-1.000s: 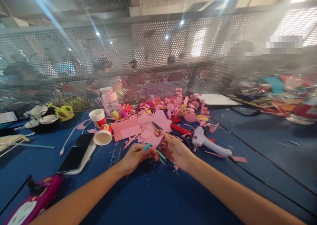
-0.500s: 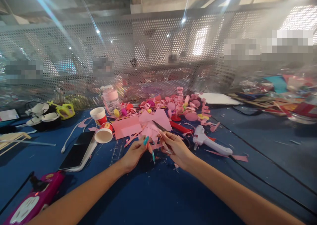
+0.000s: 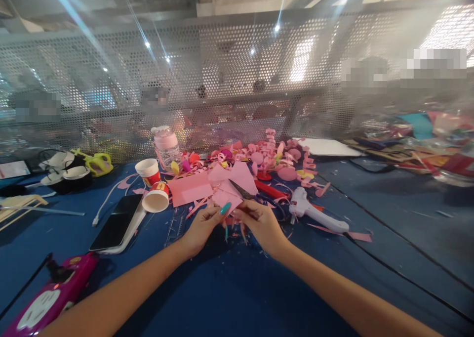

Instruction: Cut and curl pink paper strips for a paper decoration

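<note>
My left hand (image 3: 202,227), with long teal nails, pinches a piece of pink paper (image 3: 226,197) between thumb and fingers. My right hand (image 3: 263,224) is closed on the right side of the same paper, its thumb close to my left thumb. Just beyond my fingertips, the dark blades of scissors (image 3: 241,189) lie over pink sheets; my right hand hides part of them. A flat pink sheet (image 3: 190,189) lies to the left, beside a heap of pink paper cut-outs and curls (image 3: 287,173). Small scraps are visible under my hands.
A white glue gun (image 3: 314,213) with a black cord lies at the right. Two paper cups (image 3: 155,198), a phone (image 3: 116,223), a clear bottle with a pink lid (image 3: 166,147) and a magenta power strip (image 3: 55,292) are at the left. A perforated metal screen (image 3: 229,65) stands behind.
My hands have come closer together, with the pink paper now spread up between them. My left thumb has moved slightly right, and the right-hand fingers have shifted on the paper. The scissors look still.
</note>
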The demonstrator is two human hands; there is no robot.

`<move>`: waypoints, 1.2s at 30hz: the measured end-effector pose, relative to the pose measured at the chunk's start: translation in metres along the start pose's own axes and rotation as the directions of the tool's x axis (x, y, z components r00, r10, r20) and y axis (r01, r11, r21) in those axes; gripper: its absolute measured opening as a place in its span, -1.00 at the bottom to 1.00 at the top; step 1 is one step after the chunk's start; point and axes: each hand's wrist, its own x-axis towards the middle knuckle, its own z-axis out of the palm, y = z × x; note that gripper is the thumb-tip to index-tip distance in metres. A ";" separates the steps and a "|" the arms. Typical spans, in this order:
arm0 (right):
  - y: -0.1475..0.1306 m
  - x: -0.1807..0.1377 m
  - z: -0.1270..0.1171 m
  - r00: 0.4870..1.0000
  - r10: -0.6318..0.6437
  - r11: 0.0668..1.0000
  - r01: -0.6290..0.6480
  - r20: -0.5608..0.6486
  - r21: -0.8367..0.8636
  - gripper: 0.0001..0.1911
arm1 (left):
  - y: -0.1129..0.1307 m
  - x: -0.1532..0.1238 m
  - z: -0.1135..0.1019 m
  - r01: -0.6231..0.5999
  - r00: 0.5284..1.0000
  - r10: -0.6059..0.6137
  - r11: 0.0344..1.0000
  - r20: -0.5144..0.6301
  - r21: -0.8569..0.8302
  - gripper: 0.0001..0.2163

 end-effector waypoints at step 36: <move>0.006 -0.005 0.014 0.961 0.262 0.953 -0.243 -0.089 0.181 -0.64 | 0.018 -0.006 0.003 -0.144 0.986 0.165 0.930 -0.034 0.339 -0.78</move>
